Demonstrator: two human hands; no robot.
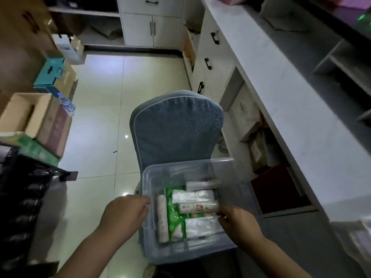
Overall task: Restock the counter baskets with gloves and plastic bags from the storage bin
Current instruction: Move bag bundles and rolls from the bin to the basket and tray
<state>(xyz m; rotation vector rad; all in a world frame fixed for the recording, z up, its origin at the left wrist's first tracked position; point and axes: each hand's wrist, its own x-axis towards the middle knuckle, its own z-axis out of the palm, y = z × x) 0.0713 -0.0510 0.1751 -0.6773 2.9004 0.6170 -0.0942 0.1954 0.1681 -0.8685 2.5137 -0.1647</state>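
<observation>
A clear plastic storage bin (148, 237) rests on a blue padded chair (176, 129) in front of me. Inside lie a green packet (174, 215), a white roll (162, 217) along the left wall, a labelled roll of bags (197, 208) across the middle, and clear folded bags (197, 227). My left hand (125, 214) grips the bin's left rim. My right hand (237, 224) is at the bin's right wall, fingers curled at the end of the labelled roll; whether it grips the wall or the roll is unclear. The counter baskets are out of view.
A long white counter (281, 93) with drawers and open shelves runs along the right. Cardboard boxes (36, 117) and a teal box (52, 73) are stacked at the left, above a dark rack (22, 197). White cabinets (152, 27) stand at the far end of the tiled floor (100, 117).
</observation>
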